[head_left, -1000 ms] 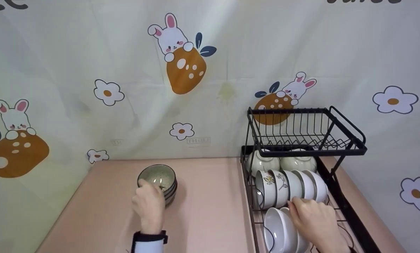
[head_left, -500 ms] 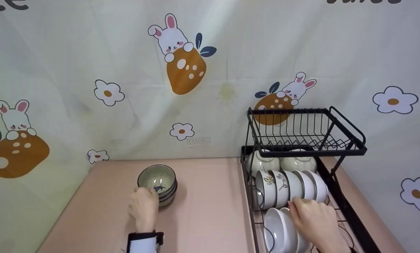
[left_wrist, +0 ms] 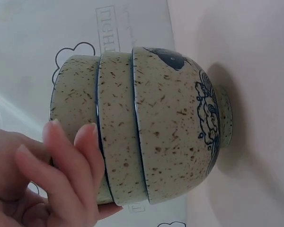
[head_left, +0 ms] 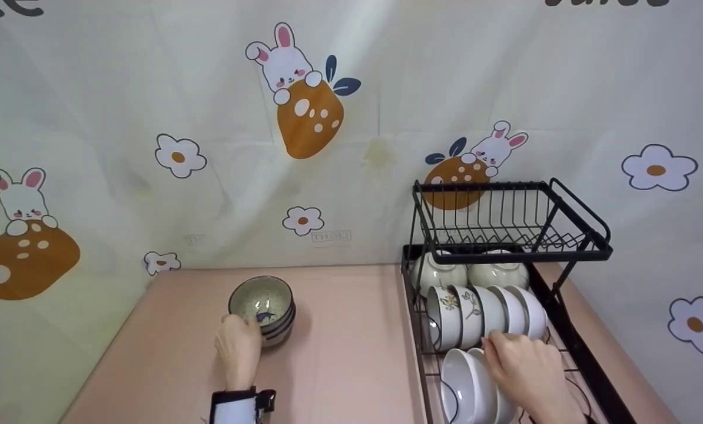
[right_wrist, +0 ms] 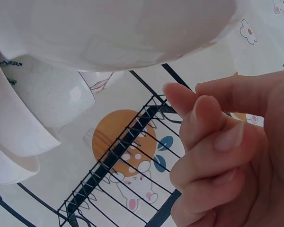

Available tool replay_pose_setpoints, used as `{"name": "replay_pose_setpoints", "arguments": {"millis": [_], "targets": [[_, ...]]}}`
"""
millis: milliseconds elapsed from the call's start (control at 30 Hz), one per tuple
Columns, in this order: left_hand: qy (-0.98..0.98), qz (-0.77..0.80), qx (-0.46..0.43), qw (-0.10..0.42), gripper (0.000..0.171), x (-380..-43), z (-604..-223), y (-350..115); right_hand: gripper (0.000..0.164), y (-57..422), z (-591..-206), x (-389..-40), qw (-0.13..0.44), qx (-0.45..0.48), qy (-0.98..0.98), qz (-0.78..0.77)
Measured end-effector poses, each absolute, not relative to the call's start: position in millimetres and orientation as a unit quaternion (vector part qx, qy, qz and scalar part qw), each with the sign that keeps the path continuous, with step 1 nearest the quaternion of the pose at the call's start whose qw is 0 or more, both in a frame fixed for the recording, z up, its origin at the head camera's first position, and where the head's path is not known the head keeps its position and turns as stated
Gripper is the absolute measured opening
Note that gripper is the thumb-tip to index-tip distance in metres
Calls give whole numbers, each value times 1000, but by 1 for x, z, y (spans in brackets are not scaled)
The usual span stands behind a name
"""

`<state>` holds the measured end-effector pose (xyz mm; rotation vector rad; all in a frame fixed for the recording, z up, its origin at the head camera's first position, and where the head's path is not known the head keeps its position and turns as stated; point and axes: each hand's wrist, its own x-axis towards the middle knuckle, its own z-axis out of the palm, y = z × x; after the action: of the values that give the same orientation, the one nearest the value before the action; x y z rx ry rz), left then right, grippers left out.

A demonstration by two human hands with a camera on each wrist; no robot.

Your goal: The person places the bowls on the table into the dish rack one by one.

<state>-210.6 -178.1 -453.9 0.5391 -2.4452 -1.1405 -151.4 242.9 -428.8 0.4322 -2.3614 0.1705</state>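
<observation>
Three speckled grey-green bowls, dark at the rim, stand nested upright on the pink table [head_left: 351,353]. My left hand [head_left: 239,350] is at the near left side of this stack. It pinches the rim of the top bowl [head_left: 256,297]; in the left wrist view its fingertips [left_wrist: 87,135] lie against that bowl's outer wall, while the thumb is hidden. The bottom bowl [left_wrist: 175,137] shows a blue wave pattern. Above the dish rack, beside a white bowl [head_left: 460,386], my right hand [head_left: 528,371] hangs with loosely curled fingers and holds nothing.
The two-tier black dish rack [head_left: 513,256] stands on the right. Its lower level carries two upturned bowls [head_left: 440,274] at the back, a row of white bowls [head_left: 493,318] on edge, and more white bowls in front. A printed curtain [head_left: 363,176] hangs behind the table.
My left hand has slid from over the top bowl's inside to its near left rim, slightly down and left. The bowls stay in place, and the right hand has not moved.
</observation>
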Motion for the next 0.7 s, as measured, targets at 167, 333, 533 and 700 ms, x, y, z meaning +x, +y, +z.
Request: {"name": "replay_pose_setpoints", "arguments": {"millis": [167, 333, 533, 700], "targets": [[-865, -425, 201, 174, 26, -211, -452, -178, 36, 243, -429, -151, 361, 169, -915, 66], [-858, -428, 201, 201, 30, -210, -448, -180, 35, 243, -429, -152, 363, 167, -914, 70], [-840, -434, 197, 259, 32, -205, -434, -177, 35, 244, -428, -152, 366, 167, -913, 69], [-837, -445, 176, 266, 26, -200, -423, -171, 36, 243, -430, -152, 370, 166, -911, 68]]}}
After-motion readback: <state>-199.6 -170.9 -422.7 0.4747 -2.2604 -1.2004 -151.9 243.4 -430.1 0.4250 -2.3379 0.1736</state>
